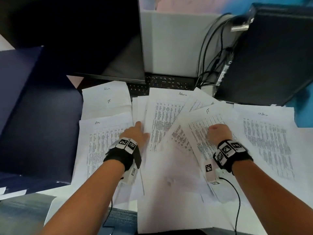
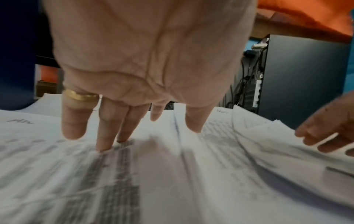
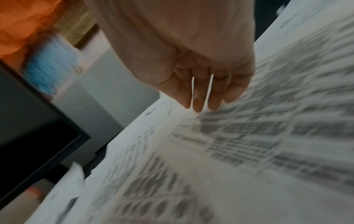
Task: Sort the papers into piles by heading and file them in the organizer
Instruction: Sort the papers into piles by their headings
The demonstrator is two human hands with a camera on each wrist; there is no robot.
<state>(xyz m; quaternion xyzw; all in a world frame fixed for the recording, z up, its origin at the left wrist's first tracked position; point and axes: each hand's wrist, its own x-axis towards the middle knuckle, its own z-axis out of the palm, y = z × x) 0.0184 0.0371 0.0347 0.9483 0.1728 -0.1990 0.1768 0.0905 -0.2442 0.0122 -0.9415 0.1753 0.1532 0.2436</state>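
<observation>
Cluttered with a monitor [image 1: 94, 39] upper left and a PC tower [image 1: 271, 56] upper right, the surface is buried under papers [image 1: 162, 119] fanned across mid-frame. Left hand [image 1: 137, 134] presses them, fingers [image 2: 72, 121] straight and spread; right hand [image 1: 219, 133] hangs over them, fingers [image 3: 199, 97] loosely curled, holding nothing. Overlapped sheets could slide together and mix headings. I can't make out an organizer; the blue folder [image 1: 33, 107] at left shows nothing inside.

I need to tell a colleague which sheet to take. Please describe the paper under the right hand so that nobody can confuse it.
Start at the black computer tower at the back right of the desk. In front of it lies a fan of printed papers; the right hand rests on one tilted sheet. It bears a handwritten "IT" at its top, while the centre sheet beside it does not.
</observation>
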